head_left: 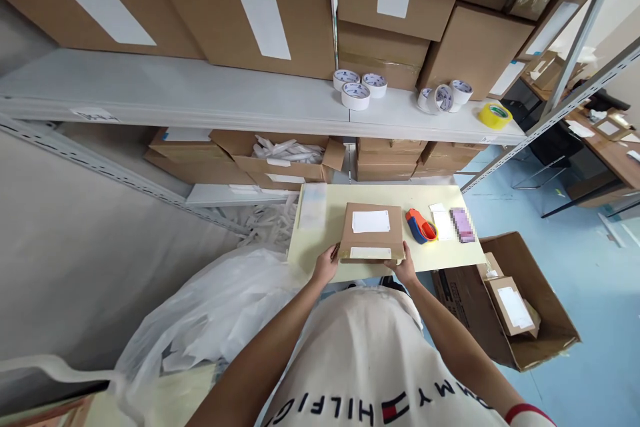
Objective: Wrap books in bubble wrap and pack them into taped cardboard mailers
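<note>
Head view: the cardboard box (371, 240) sits by the table's (445, 255) near edge, its longer axis unclear. Fingers of the left hand (327, 265) and right hand (404, 269) grasp opposite near corners, neither hand closer

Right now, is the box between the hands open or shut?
Shut: the box has a flat top with a white label; no opening shows.
</note>
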Tool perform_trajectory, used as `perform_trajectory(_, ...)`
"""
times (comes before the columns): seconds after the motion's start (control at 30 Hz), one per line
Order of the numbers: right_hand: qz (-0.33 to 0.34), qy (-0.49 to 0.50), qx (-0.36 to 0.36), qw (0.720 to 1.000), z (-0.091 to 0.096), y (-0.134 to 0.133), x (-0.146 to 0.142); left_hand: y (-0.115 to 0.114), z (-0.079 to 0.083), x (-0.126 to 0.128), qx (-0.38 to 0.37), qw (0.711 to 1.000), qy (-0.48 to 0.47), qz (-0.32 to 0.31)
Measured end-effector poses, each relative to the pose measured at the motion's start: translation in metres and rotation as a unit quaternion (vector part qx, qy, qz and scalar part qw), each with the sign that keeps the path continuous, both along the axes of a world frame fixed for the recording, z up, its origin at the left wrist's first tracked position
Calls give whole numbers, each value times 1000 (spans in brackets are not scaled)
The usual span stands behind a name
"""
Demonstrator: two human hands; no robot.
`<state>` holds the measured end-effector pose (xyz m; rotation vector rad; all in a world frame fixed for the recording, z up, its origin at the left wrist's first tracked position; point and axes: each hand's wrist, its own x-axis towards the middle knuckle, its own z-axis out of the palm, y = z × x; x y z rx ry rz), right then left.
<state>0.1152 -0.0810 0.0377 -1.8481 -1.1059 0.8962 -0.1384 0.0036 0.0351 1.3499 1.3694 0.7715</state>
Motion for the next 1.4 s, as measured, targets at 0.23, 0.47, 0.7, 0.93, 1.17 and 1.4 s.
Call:
perform_trajectory(0.23,-45,-23,-26,998,43,23,18,20,33,-4,49,997,1,53)
perform_trajectory(0.47,-29,-52,9,998,63,34,59,47,64,5,37,984,136,109)
perform_trajectory(0.7,74,-355,46,931,83,31,58,25,105,9,233,897,375,-9)
perform_trajectory(0.93,260,-303,-90,912,88,30,57,9,112,29,42,877,438,-193)
perform_trajectory(1.17,223,-337,-149,902,72,22,52,-6,56,46,64,918,369,-132)
perform_trajectory(1.4,347,-378,-13,858,104,86,86,7,49,51,49,950,293,-99)
